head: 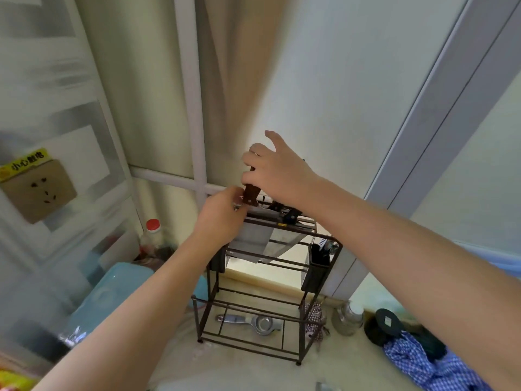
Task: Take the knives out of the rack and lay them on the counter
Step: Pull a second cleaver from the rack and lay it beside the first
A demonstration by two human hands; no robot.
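At the top of the wire rack (306,266), the right hand (277,170) grips a brown knife handle (251,194) — index finger lifted — while the left hand (222,215) pinches the rack's top rail beside it.

I am seeing three knife handles at the top of one rack (270,277): one brown handle (251,194) and two dark handles (283,211). My two hands are showing.

1. Rack (306,328) stands on the counter (248,371), knives (262,235) in its top.
2. Strainer (263,324) lies under the rack.
3. Jar (347,318) and cloth (423,362) lie to the right; bottle (149,235) to the left.
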